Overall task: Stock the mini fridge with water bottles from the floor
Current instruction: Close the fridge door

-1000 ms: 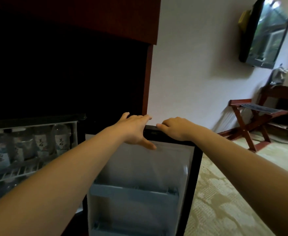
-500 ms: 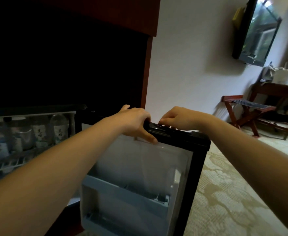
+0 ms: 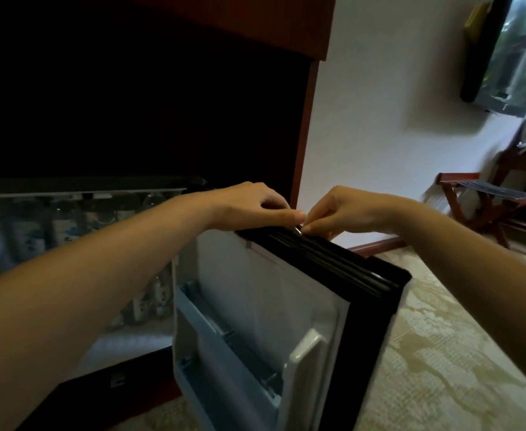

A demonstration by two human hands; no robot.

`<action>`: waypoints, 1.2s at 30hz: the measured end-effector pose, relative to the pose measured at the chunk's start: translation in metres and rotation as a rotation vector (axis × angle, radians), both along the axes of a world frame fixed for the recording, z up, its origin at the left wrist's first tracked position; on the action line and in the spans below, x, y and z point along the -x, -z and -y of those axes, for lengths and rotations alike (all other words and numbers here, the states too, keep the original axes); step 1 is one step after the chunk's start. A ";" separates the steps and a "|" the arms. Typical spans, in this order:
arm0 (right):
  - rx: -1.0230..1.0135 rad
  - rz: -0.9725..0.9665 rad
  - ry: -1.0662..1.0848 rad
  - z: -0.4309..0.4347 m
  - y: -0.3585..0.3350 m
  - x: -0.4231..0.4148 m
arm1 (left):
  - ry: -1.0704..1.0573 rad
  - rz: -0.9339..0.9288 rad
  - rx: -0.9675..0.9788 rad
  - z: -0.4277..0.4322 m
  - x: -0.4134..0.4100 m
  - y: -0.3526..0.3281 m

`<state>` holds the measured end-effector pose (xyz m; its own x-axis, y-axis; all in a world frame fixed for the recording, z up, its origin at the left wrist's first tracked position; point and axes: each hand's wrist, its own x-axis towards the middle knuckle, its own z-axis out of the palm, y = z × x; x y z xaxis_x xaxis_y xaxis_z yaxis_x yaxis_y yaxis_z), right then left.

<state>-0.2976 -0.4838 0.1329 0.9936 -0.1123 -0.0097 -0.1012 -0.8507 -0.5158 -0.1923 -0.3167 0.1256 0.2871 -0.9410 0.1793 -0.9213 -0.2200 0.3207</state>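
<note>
Nearest to me, both forearms reach forward over the open fridge door [image 3: 286, 306], its white inner liner and empty door shelves [image 3: 224, 353] facing me. The door stands swung out to the right of the cabinet, its black top edge running away from me toward the hinge.

The left hand [image 3: 249, 206] rests curled over the far end of that top edge. The right hand [image 3: 345, 213] is pinched on a small bright item there, fingertips together; what the item is I cannot tell.

I judge stocking largely done and the step in hand to be handling the door at its hinge end. The next move calls for both hands clear of the edge before the door swings.

Beyond, inside the mini fridge [image 3: 78, 194], the water bottles [image 3: 65, 225] stand upright on the shelves, long axes vertical, caps up. Farther off stand a luggage rack [image 3: 485, 200] and a wall-mounted television [image 3: 504, 57].
</note>
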 end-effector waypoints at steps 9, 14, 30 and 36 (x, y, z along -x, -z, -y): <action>-0.105 0.395 -0.204 -0.086 0.033 -0.010 | -0.092 -0.247 0.067 -0.067 0.001 -0.006; -0.111 0.612 -0.292 -0.130 0.053 -0.035 | -0.169 -0.333 0.007 -0.121 -0.022 -0.007; 0.210 0.868 -0.213 -0.253 0.081 -0.172 | -0.766 0.375 -0.266 -0.262 -0.076 0.006; 0.369 0.904 -0.093 -0.275 0.083 -0.208 | -0.926 0.596 -0.110 -0.280 -0.114 0.037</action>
